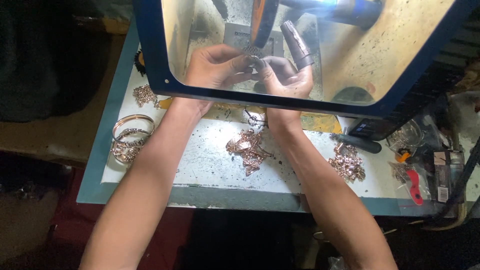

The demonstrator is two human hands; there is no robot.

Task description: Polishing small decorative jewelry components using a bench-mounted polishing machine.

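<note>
Both hands pinch one small silvery metal ring [254,60] behind the blue-framed clear shield [400,75], at 12 o'clock over my worktop [210,160]: left hand [216,67], right hand [286,77]. Looks light, stiff, slippery; I'd grip its rim. Rose-gold chain pile [247,149] at 6 o'clock.

Small jewellery workshop, prob. a welding/soldering bench. Tinted blue-framed shield [150,60] stands w/ fingers [235,62] behind it; dark machine head [345,10] just above them, glare too strong to tell the type. Below the fingers, scuffed white bench [210,165] w/ heaps of rose-gold chains [247,147], more at right [347,165], bangles [131,134] far left. Black-handled tool [357,143] & red-handled tool [414,185] lie lower right of the fingers.
</note>
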